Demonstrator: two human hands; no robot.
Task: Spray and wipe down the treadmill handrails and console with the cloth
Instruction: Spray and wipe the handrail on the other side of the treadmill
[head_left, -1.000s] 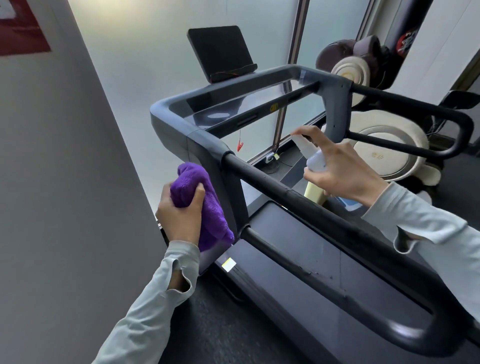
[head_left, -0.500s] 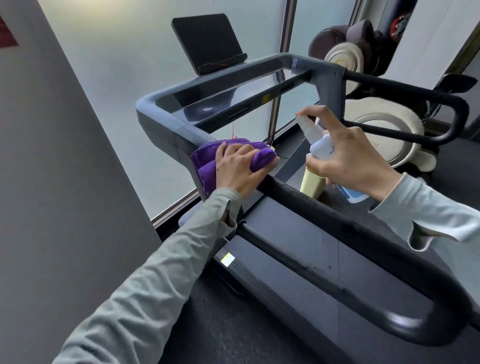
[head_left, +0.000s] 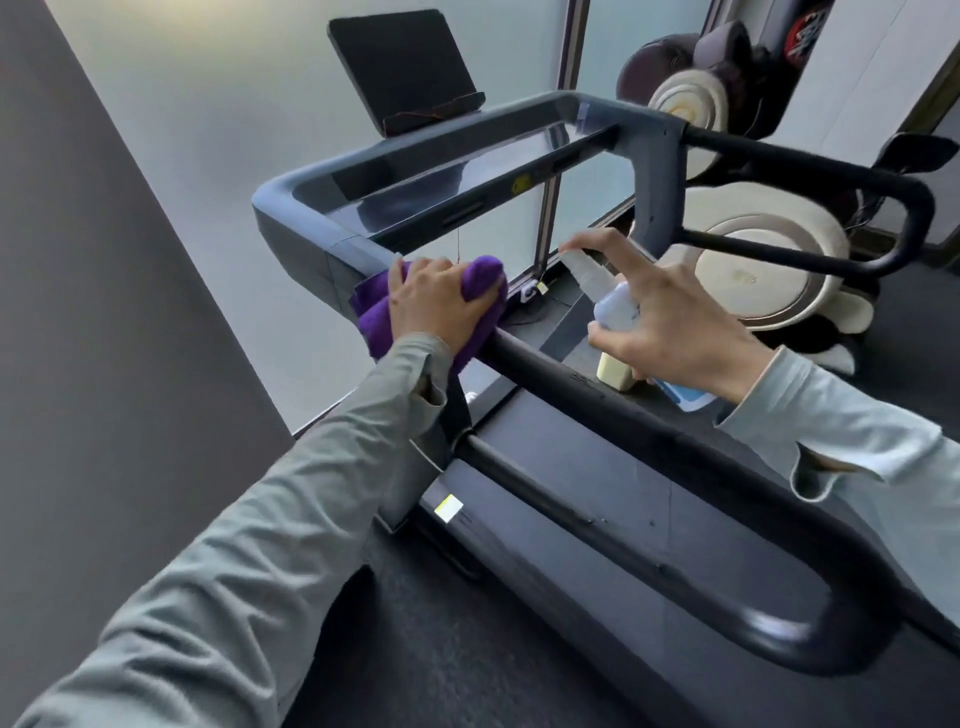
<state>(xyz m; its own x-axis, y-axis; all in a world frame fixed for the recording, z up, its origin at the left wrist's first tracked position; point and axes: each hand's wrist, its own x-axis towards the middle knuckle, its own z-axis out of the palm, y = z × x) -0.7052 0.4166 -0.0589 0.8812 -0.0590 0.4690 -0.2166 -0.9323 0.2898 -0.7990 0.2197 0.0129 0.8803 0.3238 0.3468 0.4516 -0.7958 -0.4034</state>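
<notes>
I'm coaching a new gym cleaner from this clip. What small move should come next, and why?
Probably slide the left hand with the purple cloth down the black handrail. The cloth sits pressed where the rail meets the grey console frame, so the long rail looks unwiped. The right hand holds the spray bottle beside it.

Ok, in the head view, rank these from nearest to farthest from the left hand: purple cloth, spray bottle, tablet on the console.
1. purple cloth: under the left hand, on the near handrail.
2. spray bottle: to its right, held by the right hand.
3. tablet: farthest, propped up beyond the console.
</notes>
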